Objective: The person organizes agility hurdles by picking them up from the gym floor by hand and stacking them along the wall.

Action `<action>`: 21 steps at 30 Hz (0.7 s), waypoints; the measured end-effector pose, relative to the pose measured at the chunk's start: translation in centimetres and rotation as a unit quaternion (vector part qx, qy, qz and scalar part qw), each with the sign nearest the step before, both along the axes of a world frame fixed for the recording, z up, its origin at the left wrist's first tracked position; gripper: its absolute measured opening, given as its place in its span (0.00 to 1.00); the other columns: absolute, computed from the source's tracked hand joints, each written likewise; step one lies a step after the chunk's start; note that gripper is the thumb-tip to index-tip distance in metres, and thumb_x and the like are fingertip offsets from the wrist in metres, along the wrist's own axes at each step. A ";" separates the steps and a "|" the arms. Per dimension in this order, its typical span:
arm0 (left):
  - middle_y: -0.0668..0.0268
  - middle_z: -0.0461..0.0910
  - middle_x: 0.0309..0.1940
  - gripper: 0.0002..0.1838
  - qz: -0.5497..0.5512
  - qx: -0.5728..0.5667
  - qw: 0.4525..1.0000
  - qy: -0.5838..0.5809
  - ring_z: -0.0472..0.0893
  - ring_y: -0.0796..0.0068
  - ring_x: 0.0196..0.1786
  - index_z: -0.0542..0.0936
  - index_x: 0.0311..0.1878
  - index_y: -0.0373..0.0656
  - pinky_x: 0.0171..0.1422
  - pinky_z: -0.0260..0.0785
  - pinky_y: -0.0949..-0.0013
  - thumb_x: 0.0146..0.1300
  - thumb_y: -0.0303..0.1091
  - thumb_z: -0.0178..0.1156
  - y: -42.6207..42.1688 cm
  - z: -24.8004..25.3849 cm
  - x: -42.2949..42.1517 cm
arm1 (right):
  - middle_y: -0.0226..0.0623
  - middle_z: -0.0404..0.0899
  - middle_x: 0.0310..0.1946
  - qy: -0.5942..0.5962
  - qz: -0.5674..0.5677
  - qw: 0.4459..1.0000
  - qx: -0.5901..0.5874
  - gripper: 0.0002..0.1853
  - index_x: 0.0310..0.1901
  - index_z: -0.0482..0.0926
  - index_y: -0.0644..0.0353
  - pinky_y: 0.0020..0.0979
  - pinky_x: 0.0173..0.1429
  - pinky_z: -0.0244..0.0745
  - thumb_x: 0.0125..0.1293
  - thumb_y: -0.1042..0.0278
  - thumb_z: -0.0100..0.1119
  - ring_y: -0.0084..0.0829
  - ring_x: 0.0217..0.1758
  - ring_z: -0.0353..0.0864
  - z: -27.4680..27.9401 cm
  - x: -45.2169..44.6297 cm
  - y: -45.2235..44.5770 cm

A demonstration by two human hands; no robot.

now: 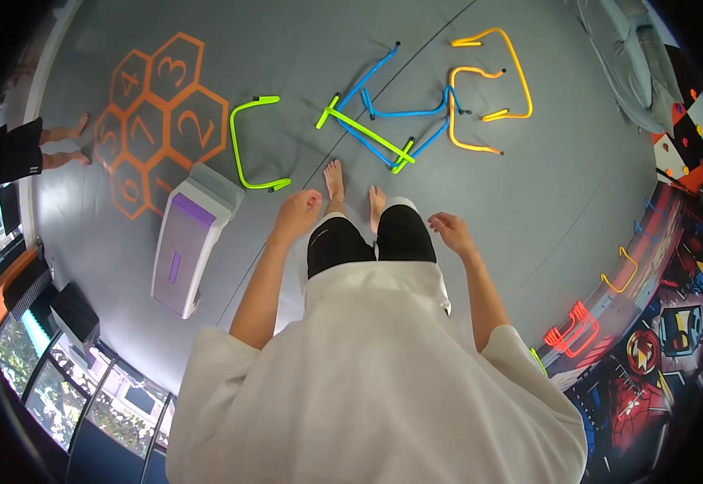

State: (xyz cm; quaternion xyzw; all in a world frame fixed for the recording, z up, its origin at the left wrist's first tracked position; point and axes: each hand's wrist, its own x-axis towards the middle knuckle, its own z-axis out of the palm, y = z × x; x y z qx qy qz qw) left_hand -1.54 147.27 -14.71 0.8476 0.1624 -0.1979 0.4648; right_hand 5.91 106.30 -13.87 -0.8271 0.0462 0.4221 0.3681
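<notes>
My left hand [299, 213] hangs in the air beside my left thigh, its fingers curled in with nothing in them. On the other side my right hand [452, 231] hovers past my right knee, empty, with loosely bent fingers somewhat apart. Neither hand touches anything. Closest to the left hand lies a green tube hurdle [236, 152] on its side. Ahead of my bare feet, a second green hurdle [370, 134] crosses over blue hurdles [408, 114]. An orange hurdle [451, 121] meets the blue ones, and a yellow hurdle [523, 73] lies farther out.
A white and purple plastic bench [186, 242] stands at left. Orange numbered hexagons [148, 129] mark the grey floor, with another person's legs [65, 145] beside them. Red hurdles [575, 329] are along the painted right wall; a grey covered object [625, 60] is at upper right.
</notes>
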 end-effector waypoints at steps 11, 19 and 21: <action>0.50 0.76 0.59 0.18 -0.247 0.180 0.939 0.155 0.75 0.48 0.63 0.82 0.54 0.43 0.65 0.67 0.48 0.63 0.40 0.60 0.5 -28.0 13.0 | 0.45 0.76 0.60 -0.076 0.083 0.982 -0.151 0.33 0.62 0.71 0.55 0.50 0.63 0.73 0.54 0.61 0.71 0.51 0.63 0.75 -34.7 6.2 2.3; 0.50 0.73 0.66 0.27 -0.427 0.311 0.840 0.122 0.71 0.52 0.70 0.74 0.65 0.44 0.75 0.56 0.43 0.61 0.36 0.58 -2.9 -43.7 23.9 | 0.45 0.80 0.56 -0.012 0.127 0.975 -0.181 0.26 0.56 0.79 0.53 0.46 0.68 0.69 0.54 0.57 0.67 0.47 0.60 0.79 -46.7 9.3 5.1; 0.49 0.78 0.59 0.23 -0.474 0.261 0.811 0.220 0.76 0.51 0.64 0.78 0.58 0.42 0.72 0.59 0.43 0.59 0.35 0.57 -3.5 -44.6 23.6 | 0.45 0.83 0.49 0.038 0.151 0.973 -0.172 0.21 0.51 0.81 0.53 0.45 0.65 0.72 0.55 0.57 0.66 0.46 0.58 0.80 -46.0 7.7 5.0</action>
